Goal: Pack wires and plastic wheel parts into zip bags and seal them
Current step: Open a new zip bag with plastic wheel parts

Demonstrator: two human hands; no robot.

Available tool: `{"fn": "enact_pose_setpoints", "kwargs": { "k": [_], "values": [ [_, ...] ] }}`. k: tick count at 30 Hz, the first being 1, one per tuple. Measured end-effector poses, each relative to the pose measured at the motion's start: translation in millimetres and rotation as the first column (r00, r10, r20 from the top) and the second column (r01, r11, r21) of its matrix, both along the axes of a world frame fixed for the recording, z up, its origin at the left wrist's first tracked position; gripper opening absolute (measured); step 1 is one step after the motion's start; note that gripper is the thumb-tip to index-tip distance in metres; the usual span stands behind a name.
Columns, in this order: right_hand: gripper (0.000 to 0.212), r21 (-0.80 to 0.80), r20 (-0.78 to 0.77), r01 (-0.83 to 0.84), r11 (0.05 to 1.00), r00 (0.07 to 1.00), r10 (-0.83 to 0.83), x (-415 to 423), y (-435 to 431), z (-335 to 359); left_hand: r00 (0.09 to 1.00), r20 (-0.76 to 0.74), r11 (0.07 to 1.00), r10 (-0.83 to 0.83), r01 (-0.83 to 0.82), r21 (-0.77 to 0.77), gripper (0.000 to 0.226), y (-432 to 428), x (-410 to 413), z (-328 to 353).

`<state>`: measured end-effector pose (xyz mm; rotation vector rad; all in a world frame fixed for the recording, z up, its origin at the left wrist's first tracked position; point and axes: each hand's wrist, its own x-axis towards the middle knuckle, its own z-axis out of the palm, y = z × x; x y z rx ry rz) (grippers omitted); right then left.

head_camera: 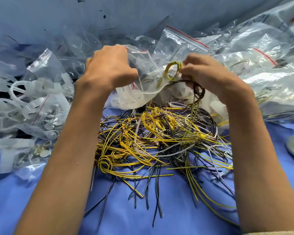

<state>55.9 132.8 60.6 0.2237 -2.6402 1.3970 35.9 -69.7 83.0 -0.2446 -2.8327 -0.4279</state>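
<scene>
Grips the mouth of a clear zip bag (pixel 143 92) in the left hand (pixel 109 68), fingers (pixel 119 51) curled round the plastic, raised above the desk (pixel 176 214). Pinches a small yellow wire coil (pixel 172 70) right at the bag's opening with the right hand (pixel 205 75), fingertips pressed together on it, and clutches a dark wire coil (pixel 199 91) dangling under the palm. Just below both hands, on the blue desk: a tangled pile of wires (pixel 159 141), yellow, black and white. Off left, heaped white plastic wheel parts (pixel 15 100); off right, filled zip bags (pixel 261 68), stacked.
</scene>
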Motion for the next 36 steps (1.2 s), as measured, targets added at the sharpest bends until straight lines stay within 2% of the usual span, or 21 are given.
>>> {"fn": "enact_pose_setpoints", "kwargs": {
  "k": [2,4,8,14,19,24,26,28,31,34,36],
  "values": [
    [0.023,-0.283,-0.003,-0.003,0.959,1.0,0.002,1.0,-6.7,7.6,1.0,0.005,1.0,-0.008,0.008,-0.005,0.029,1.7,0.0,-0.4],
    [0.017,-0.469,0.019,-0.026,0.883,0.999,0.039,3.6,-10.6,13.4,1.0,0.017,0.999,-0.023,0.024,-0.021,0.04,4.7,0.6,-1.7],
    [0.009,-0.522,0.02,-0.051,0.851,0.997,0.071,13.5,-9.9,19.8,0.997,0.019,0.997,-0.074,0.075,-0.029,0.037,9.6,0.8,-4.2],
    [0.026,-0.351,-0.049,-0.082,0.933,0.996,0.07,15.6,-6.4,21.2,0.986,0.07,0.988,-0.153,0.151,0.03,0.046,10.7,3.5,-3.2],
    [0.023,-0.286,-0.038,-0.17,0.943,0.985,0.166,21.6,-4.3,21.6,0.952,-0.08,0.939,-0.295,0.304,0.158,0.04,13.3,6.0,4.7],
    [0.021,-0.185,-0.046,-0.236,0.954,0.972,0.231,27.6,-2.8,24.5,0.888,-0.144,0.834,-0.437,0.46,0.305,0.048,21.9,10.5,4.7],
    [0.016,-0.159,-0.033,-0.283,0.946,0.959,0.282,30.4,-1.3,24.7,0.865,-0.185,0.808,-0.466,0.502,0.309,0.042,26.2,11.9,3.1],
    [0.013,-0.136,-0.012,-0.308,0.942,0.951,0.309,31.2,1.1,23.8,0.847,-0.212,0.791,-0.487,0.531,0.305,0.027,29.6,13.2,1.8],
    [0.026,-0.037,0.103,-0.32,0.947,0.941,0.322,27.7,8.6,20.2,0.863,-0.222,0.811,-0.454,0.503,0.3,0.024,31.1,12.9,0.4],
    [0.052,0.199,0.331,-0.299,0.933,0.917,0.223,22.2,14.0,9.7,0.879,-0.209,0.822,-0.428,0.475,0.315,0.026,27.6,11.4,0.0],
    [0.049,0.27,0.474,-0.327,0.906,0.864,0.17,18.1,15.8,1.4,0.89,-0.204,0.827,-0.407,0.454,0.33,0.028,25.1,10.1,0.1]
  ]
}}
